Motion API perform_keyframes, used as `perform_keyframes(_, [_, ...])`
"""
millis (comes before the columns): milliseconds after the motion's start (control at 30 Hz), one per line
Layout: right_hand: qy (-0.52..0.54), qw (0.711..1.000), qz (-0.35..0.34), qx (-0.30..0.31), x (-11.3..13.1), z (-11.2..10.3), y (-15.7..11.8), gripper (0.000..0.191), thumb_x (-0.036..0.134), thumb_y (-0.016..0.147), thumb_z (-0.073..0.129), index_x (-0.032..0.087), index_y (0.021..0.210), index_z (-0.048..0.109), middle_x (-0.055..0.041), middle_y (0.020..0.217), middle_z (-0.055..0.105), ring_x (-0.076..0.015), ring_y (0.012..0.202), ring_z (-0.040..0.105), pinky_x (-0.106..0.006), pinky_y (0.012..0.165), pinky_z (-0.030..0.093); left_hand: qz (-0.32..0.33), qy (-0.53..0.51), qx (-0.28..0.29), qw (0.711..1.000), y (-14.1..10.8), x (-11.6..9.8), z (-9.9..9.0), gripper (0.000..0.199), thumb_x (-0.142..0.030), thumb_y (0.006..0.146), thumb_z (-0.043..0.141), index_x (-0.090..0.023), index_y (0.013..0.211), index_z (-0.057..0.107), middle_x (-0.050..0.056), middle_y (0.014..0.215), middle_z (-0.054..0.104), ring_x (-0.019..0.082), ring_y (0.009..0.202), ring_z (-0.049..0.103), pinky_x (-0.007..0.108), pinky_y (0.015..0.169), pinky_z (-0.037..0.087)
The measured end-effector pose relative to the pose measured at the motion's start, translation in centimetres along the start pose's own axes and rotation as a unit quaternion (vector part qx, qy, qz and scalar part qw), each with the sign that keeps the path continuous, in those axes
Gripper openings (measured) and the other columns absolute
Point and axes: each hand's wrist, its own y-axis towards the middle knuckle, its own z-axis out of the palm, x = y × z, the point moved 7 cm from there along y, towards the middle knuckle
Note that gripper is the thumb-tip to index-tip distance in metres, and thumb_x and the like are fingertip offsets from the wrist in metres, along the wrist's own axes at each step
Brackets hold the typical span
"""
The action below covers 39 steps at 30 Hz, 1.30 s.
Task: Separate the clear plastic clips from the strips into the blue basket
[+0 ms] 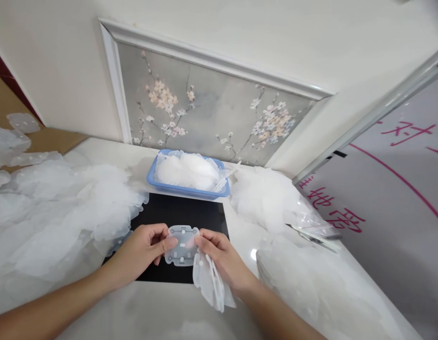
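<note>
Above a black mat (183,210) I hold up a translucent plastic sheet (182,246) with notched edges, small holes and slots. My left hand (148,248) pinches its left edge between thumb and fingers. The right edge is pinched by my right hand (222,255). Under that same hand hangs a small bunch of similar plastic sheets (209,283), fanned out and tilted downward; how its fingers keep them is partly hidden.
A large heap of translucent sheets (63,208) spreads on the left. Behind the mat stands a blue basket (186,190) filled with sheets. More piles (264,196) lie at right, beside a clear plastic bag (314,219). A whiteboard (392,198) with pink writing borders the right side.
</note>
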Motion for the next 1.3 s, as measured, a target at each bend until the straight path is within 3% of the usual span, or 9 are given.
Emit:
perform_keyframes(300, [0.0,0.999,0.02,-0.032,-0.1,-0.4,0.0,0.051,0.067,0.076,0.071,0.016,0.074,0.064,0.0056,0.054,0.042,-0.0083,0.047,0.033,-0.022,0.046,0.024,0.011,-0.007,0.008,1.0,-0.2,-0.2,0.1,0.046,-0.058,0.09,0.044,-0.02,0.065,0.052,-0.002,0.054,0.058,0.013,0.049,0.053,0.024,0.047,0.038])
perform_keyframes(500, [-0.165,0.986,-0.016,-0.002,4.8,0.5,0.7,0.05,0.065,0.082,0.061,0.017,0.073,0.066,0.0029,0.055,0.047,-0.0102,0.048,0.036,-0.023,0.047,0.025,-0.016,-0.013,-0.045,0.999,0.2,0.9,-1.2,0.057,-0.067,0.088,0.042,-0.02,0.056,0.05,0.0,0.054,0.06,0.012,0.043,0.049,0.026,0.046,0.033])
perform_keyframes(567, [-0.286,0.954,-0.085,-0.023,8.4,0.5,2.3,0.046,0.057,0.087,0.057,0.018,0.064,0.06,0.0033,0.054,0.042,-0.0103,0.05,0.033,-0.024,0.047,0.023,0.0,-0.005,-0.061,0.998,0.4,1.0,-1.6,0.058,-0.065,0.089,0.041,-0.02,0.052,0.048,0.0,0.052,0.058,0.012,0.043,0.047,0.027,0.05,0.035])
perform_keyframes(700, [-0.492,0.835,-0.182,-0.165,15.8,-0.8,7.9,0.055,0.047,0.088,0.059,0.02,0.048,0.032,0.0041,0.054,0.027,-0.0101,0.055,0.029,-0.026,0.053,0.022,0.03,0.043,-0.078,0.996,0.3,1.0,-1.8,0.059,-0.059,0.093,0.039,-0.02,0.05,0.047,-0.001,0.051,0.053,0.013,0.047,0.046,0.029,0.059,0.038])
perform_keyframes(800, [-0.511,0.819,-0.163,-0.205,17.9,-2.0,13.6,0.055,0.045,0.09,0.058,0.021,0.047,0.034,0.0025,0.053,0.033,-0.012,0.057,0.036,-0.028,0.054,0.024,0.047,0.072,-0.085,0.993,0.0,0.6,-1.7,0.056,-0.058,0.095,0.035,-0.021,0.053,0.042,-0.004,0.05,0.045,0.014,0.049,0.045,0.029,0.058,0.035])
perform_keyframes(933, [-0.516,0.817,-0.126,-0.223,16.0,-2.4,18.9,0.045,0.039,0.09,0.06,0.019,0.051,0.049,-0.0028,0.061,0.053,-0.0198,0.073,0.055,-0.029,0.068,0.035,0.081,0.102,-0.12,0.984,-0.7,0.2,-1.8,0.037,-0.047,0.095,0.041,-0.023,0.067,0.038,-0.007,0.056,0.039,0.014,0.054,0.04,0.027,0.056,0.03])
perform_keyframes(1033, [-0.505,0.822,-0.111,-0.24,13.6,-2.3,20.5,0.023,0.035,0.089,0.061,0.017,0.074,0.065,-0.0097,0.091,0.068,-0.029,0.104,0.058,-0.038,0.09,0.038,0.114,0.12,-0.158,0.973,-1.3,-0.1,-2.4,0.006,-0.031,0.091,0.049,-0.025,0.09,0.049,-0.006,0.069,0.047,0.015,0.063,0.048,0.027,0.062,0.038])
perform_keyframes(1167, [-0.445,0.853,-0.107,-0.251,13.2,-3.4,21.2,0.032,0.042,0.095,0.057,0.017,0.114,0.062,-0.0107,0.12,0.063,-0.0286,0.117,0.055,-0.05,0.101,0.037,0.195,0.2,-0.21,0.937,-1.3,-3.6,-4.5,0.02,-0.025,0.091,0.048,-0.025,0.109,0.056,0.005,0.107,0.061,0.021,0.101,0.058,0.036,0.091,0.047])
perform_keyframes(1300, [-0.355,0.897,-0.117,-0.235,15.2,-4.9,21.6,0.037,0.043,0.099,0.054,0.017,0.125,0.057,-0.0094,0.121,0.063,-0.0242,0.105,0.062,-0.046,0.093,0.049,0.207,0.401,-0.215,0.866,3.1,-9.3,-5.5,0.05,-0.039,0.094,0.048,-0.021,0.141,0.046,0.015,0.151,0.04,0.032,0.143,0.032,0.05,0.117,0.028])
